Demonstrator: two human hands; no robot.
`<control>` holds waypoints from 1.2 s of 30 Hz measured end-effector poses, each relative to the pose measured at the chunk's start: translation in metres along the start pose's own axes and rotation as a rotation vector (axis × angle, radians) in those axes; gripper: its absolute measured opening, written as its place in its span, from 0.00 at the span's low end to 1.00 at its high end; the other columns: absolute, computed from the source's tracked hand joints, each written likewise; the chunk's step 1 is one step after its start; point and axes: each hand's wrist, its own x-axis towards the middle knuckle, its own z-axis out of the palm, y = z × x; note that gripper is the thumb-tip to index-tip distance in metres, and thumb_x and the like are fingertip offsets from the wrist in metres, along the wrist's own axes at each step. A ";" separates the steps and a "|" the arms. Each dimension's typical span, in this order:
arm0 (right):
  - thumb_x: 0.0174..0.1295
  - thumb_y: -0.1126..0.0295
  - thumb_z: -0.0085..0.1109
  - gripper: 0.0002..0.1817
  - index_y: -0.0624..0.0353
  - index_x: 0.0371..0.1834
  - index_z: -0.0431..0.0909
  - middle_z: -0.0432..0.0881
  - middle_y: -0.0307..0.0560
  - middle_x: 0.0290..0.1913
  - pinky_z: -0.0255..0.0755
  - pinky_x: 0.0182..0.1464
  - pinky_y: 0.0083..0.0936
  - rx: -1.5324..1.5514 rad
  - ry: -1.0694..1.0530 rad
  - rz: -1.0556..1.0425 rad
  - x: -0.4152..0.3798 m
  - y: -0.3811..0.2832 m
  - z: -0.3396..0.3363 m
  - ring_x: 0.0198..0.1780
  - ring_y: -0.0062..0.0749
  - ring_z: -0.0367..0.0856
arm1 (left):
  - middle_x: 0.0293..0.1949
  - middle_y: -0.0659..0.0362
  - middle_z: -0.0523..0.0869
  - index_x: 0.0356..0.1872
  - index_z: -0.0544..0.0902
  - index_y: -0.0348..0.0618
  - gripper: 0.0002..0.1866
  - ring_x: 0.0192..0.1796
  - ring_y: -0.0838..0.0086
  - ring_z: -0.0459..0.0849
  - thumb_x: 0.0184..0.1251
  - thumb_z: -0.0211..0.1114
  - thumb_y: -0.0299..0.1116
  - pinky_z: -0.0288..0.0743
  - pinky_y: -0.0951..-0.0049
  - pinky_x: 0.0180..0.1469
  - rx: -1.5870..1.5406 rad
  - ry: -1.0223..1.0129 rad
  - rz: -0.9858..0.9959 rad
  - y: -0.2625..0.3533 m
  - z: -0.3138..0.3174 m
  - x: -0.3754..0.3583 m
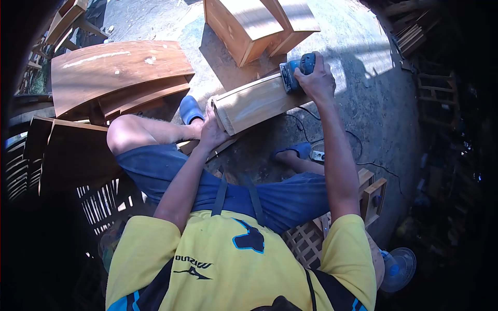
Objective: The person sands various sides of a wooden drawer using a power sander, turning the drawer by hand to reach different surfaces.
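Nearest, clothing: a yellow shirt point(228, 259) with dark straps over it, and blue shorts point(218, 186) on the seated person.
Left hand: the left hand point(211, 129) rests against the near end of the wooden piece point(257, 103), palm pressed to it, fingers curled round the edge and gripping it.
Wooden piece: a pale, box-like length of wood, lying tilted across the person's front between the knees, its near end at the left hand and its far end under the sander.
Right hand: the right hand point(315, 79) is closed over the top of the blue sander point(296, 72), fingers wrapped tight around its body.
Sander: sits flat on the far upper face of the wooden piece; a dark cord point(358, 150) trails over the ground to the right.
Feet: blue slippers point(190, 109) on the concrete floor point(363, 103), one each side of the wood.
Left side: curved brown wooden panels point(114, 72) stacked well apart from the hands.
Farthest: a pale wooden cabinet point(259, 26) standing beyond the sander.
Lower right: a small fan point(400, 267) near the person's side.
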 end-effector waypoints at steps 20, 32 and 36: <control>0.62 0.52 0.73 0.43 0.49 0.79 0.64 0.78 0.68 0.53 0.87 0.46 0.58 0.155 -0.201 -0.199 -0.131 -0.155 0.015 0.45 0.69 0.90 | 0.72 0.35 0.73 0.79 0.63 0.32 0.61 0.70 0.42 0.78 0.52 0.83 0.60 0.69 0.49 0.76 -0.007 -0.188 0.230 -0.025 0.022 0.020; 0.60 0.49 0.74 0.43 0.43 0.79 0.65 0.82 0.67 0.54 0.84 0.55 0.61 0.020 -0.041 -0.066 -0.053 -0.026 0.001 0.52 0.71 0.89 | 0.83 0.27 0.53 0.84 0.39 0.21 0.86 0.86 0.38 0.57 0.32 0.94 0.53 0.58 0.54 0.86 -0.047 -0.135 -0.091 0.033 -0.031 0.004; 0.58 0.49 0.76 0.44 0.37 0.79 0.66 0.83 0.66 0.53 0.83 0.56 0.58 -0.039 -0.064 0.031 -0.017 0.023 -0.014 0.54 0.68 0.88 | 0.81 0.25 0.55 0.83 0.39 0.21 0.87 0.84 0.36 0.59 0.32 0.94 0.54 0.58 0.52 0.86 0.025 -0.163 -0.071 0.029 -0.030 0.006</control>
